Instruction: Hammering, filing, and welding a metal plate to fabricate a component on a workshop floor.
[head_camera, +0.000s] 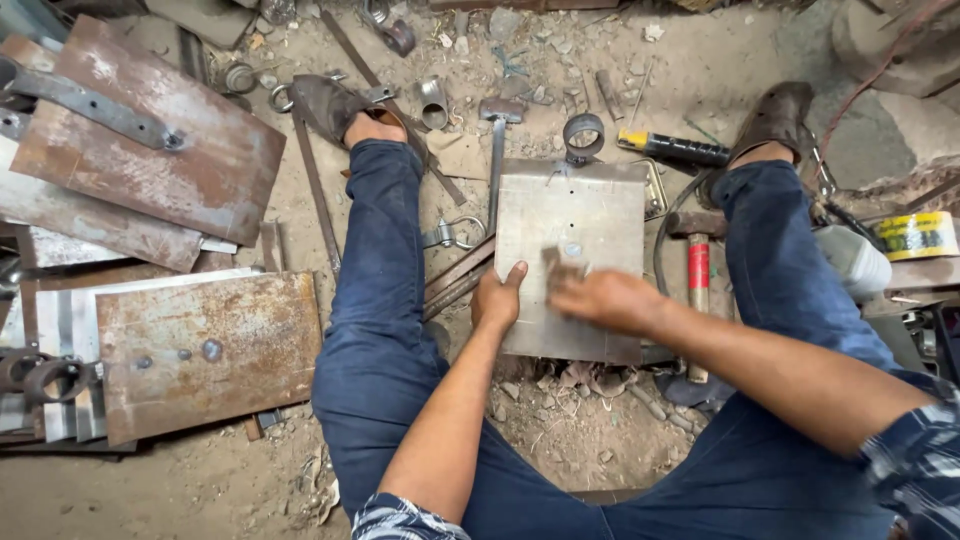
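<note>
I sit on dirt ground with my legs apart in blue trousers. Between them lies a grey steel plate (590, 215) with small holes. My left hand (497, 297) grips the plate's near left edge, thumb on top. My right hand (598, 296) rests on the plate's lower middle; it is blurred, fingers pointing left and pressed to the surface, and whether it holds something small I cannot tell. A metal ring (583, 131) stands at the plate's far edge.
Rusty steel plates (205, 350) are stacked at left, more (150, 140) behind them. A hammer with a red band (697, 265) lies right of the plate. Another hammer (497, 140), a yellow-handled tool (670, 147), a shackle (455, 234) and a yellow tape roll (917, 235) lie around.
</note>
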